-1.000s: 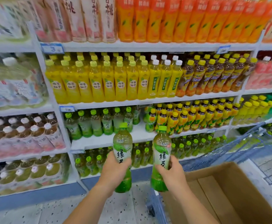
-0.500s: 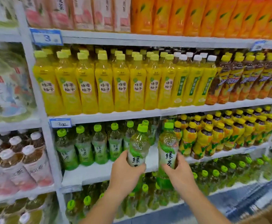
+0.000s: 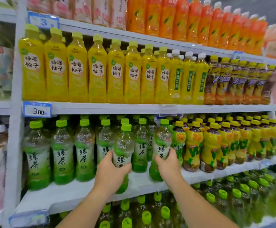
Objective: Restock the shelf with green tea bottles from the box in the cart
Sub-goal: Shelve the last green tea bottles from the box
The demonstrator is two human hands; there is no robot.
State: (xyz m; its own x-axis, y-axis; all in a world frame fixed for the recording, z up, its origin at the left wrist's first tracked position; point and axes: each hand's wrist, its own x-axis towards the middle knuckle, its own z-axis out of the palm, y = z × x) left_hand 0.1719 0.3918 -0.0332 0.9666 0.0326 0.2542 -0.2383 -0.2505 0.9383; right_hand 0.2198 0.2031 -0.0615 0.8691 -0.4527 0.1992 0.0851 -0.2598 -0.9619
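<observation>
I see both hands at the green tea shelf (image 3: 78, 193), each one with a bottle. My left hand (image 3: 111, 175) is at about 6 o'clock in the view, and its fingers are wrapped tight around the lower label of the left green tea bottle (image 3: 123, 148), which stands upright in front of the row; I cannot tell if its bottom touches the shelf board, because the hand covers it. My right hand (image 3: 167, 165) is at about 5 o'clock from the centre, its fingers clenched around the middle of the right green tea bottle (image 3: 161, 145). This bottle leans a little, with the cap to 1 o'clock, and its green bottom is low over the white board. It is just beside the yellow-capped bottles (image 3: 194, 145) that fill the shelf toward 3 o'clock. Toward 9 o'clock from my left hand, a row of green tea bottles (image 3: 61, 152) stands upright on the same shelf. Above, at 12 o'clock, are yellow honey pomelo bottles (image 3: 98, 71), and a price tag (image 3: 37, 109) reading 3.00 sits at 10 o'clock.
</observation>
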